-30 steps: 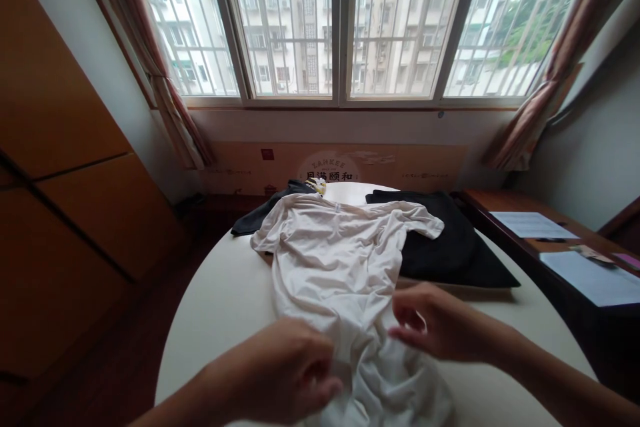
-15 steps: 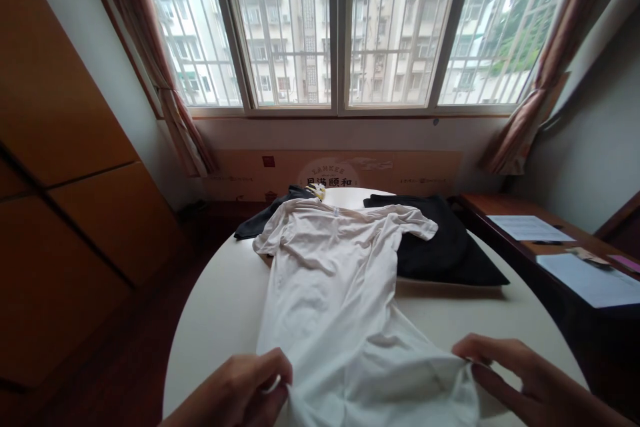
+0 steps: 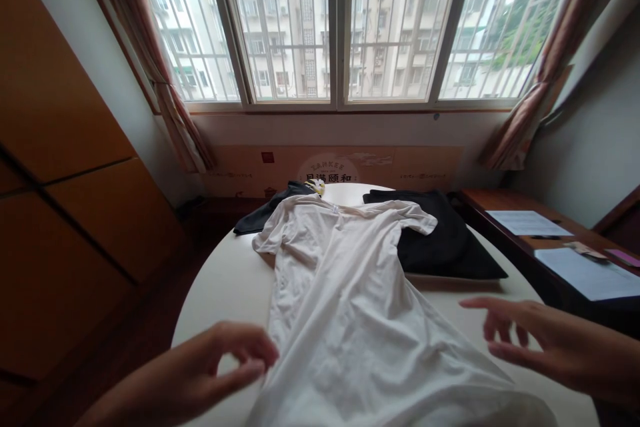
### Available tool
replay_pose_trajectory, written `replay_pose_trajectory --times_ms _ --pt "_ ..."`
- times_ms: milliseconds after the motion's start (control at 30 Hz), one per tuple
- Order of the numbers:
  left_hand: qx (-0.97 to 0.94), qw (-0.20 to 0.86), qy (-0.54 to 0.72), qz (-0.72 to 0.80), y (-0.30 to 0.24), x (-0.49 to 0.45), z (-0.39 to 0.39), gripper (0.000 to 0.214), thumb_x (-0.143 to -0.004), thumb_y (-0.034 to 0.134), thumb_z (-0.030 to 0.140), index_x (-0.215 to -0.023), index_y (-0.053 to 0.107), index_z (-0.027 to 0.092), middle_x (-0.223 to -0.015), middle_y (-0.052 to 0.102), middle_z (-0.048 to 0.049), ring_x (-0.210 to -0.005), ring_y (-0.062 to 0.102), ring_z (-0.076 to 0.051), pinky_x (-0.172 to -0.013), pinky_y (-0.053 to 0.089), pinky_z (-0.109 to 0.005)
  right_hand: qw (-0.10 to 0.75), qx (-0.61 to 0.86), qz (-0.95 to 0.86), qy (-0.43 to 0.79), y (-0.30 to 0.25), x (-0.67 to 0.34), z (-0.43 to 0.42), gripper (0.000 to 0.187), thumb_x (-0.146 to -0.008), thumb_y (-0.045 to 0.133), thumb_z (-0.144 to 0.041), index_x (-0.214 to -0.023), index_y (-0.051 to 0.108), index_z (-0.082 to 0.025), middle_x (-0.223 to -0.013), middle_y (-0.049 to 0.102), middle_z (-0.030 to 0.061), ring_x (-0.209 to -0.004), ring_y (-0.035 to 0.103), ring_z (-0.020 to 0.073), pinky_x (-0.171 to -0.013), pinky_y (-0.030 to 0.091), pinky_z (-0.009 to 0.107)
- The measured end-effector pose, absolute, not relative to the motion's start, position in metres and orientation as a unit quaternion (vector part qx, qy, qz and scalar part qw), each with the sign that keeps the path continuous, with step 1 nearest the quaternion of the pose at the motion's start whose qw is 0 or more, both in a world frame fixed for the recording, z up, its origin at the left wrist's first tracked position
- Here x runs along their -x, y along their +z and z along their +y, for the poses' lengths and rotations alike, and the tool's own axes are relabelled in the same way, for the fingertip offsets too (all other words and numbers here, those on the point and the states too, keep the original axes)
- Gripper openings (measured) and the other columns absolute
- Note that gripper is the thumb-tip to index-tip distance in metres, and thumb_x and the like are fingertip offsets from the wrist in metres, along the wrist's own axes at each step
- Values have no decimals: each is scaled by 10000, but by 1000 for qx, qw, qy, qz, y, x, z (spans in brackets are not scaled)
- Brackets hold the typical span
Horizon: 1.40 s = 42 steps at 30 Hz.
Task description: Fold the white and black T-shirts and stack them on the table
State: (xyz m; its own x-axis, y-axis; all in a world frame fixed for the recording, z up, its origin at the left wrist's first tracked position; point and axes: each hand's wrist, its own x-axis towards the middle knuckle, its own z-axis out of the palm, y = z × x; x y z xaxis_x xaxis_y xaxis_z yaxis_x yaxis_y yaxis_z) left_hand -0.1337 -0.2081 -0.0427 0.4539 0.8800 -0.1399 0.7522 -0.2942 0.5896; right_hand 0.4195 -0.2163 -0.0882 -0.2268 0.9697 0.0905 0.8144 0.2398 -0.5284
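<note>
A white T-shirt (image 3: 345,293) lies spread on the round white table (image 3: 210,293), collar and sleeves at the far side, with wrinkles along its body. Its lower part runs out of view at the bottom. At the shirt's left edge, my left hand (image 3: 220,360) has curled fingers, a gap showing between thumb and palm; no cloth shows in its grasp. My right hand (image 3: 535,337) hovers to the right of the shirt, apart from it, index finger stretched out and the other fingers loosely bent, holding nothing.
Folded black cloth (image 3: 445,240) lies under the right sleeve. Another dark garment (image 3: 265,210) with a yellow-white print is at the far left. Papers (image 3: 590,273) rest on a wooden desk (image 3: 480,200) at right. A window (image 3: 340,27) stands behind.
Both hands have let go of the shirt's lower edge and moved apart, the right one up and outward. The raised cloth has settled lower and wider toward the bottom right.
</note>
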Motion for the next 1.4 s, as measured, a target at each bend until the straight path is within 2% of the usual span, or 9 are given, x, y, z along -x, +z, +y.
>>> replay_pose_trajectory --times_ms 167,333,467,567,667,833,1000,1200,1400 --pt "-821 210 202 491 -20 97 -93 400 -1016 516 466 -1169 772 200 -1205 784 -85 -1078 723 -257 -971 551 -330 245 498 -825 105 -60 -349 -100 483 -1004 607 -535 -1349 705 -212 -1420 688 147 -1359 613 332 -1182 463 500" --pt "-834 41 230 499 -41 58 24 344 -957 528 239 -1211 748 163 -1295 752 -121 -1216 689 -278 -1112 491 -378 133 543 -827 60 -79 -301 15 385 -1044 507 -319 -1314 730 -159 -1437 682 159 -1413 563 331 -1215 398 489" --pt "-759 -101 229 601 -50 48 101 402 -945 593 240 -1318 703 139 -1383 695 -172 -1285 642 -339 -1135 458 -432 71 612 -787 34 -93 -288 67 479 -1081 424 -356 -1502 621 -239 -1732 362 89 -1611 221 428 -1263 176 694" --pt "-734 -53 162 658 -49 54 136 335 -943 638 320 -1211 751 152 -1269 744 -173 -1188 688 -331 -1009 518 -376 65 665 -744 29 -101 -288 90 575 -1099 377 -437 -1652 423 -287 -1791 191 98 -1640 97 419 -1254 120 720" --pt "-729 3 159 666 -45 60 154 233 -966 596 298 -1077 775 200 -1127 791 -124 -1068 732 -282 -894 532 -315 60 694 -717 25 -106 -290 107 607 -1094 370 -470 -1665 396 -265 -1781 217 135 -1635 119 420 -1245 135 713" --pt "-701 -18 264 662 -35 54 164 247 -1009 550 286 -1123 746 191 -1129 785 -140 -1065 731 -292 -900 532 -336 75 688 -722 5 -100 -293 125 423 -1025 443 -254 -1383 661 -190 -1463 652 165 -1377 537 349 -1132 383 538" --pt "-688 -25 255 679 -44 52 175 236 -1047 531 298 -1130 712 171 -1183 748 -166 -1119 705 -306 -923 529 -351 130 739 -659 -47 -86 -293 131 394 -1052 356 -204 -1280 670 -134 -1295 708 216 -1265 605 349 -1054 412 487" --pt "-681 -84 239 687 -54 49 157 293 -1019 518 224 -1243 647 85 -1281 667 -227 -1228 634 -348 -1049 486 -421 158 688 -708 -38 -83 -271 97 491 -1031 502 -350 -1465 574 -132 -1484 629 197 -1386 546 346 -1153 393 477" --pt "-803 -90 214 549 -87 39 78 530 -1041 484 336 -1520 506 110 -1573 539 -205 -1483 477 -317 -1238 337 -453 46 674 -736 51 -117 -281 52 737 -1075 374 -547 -1663 337 -106 -1752 271 182 -1626 227 341 -1286 179 622"
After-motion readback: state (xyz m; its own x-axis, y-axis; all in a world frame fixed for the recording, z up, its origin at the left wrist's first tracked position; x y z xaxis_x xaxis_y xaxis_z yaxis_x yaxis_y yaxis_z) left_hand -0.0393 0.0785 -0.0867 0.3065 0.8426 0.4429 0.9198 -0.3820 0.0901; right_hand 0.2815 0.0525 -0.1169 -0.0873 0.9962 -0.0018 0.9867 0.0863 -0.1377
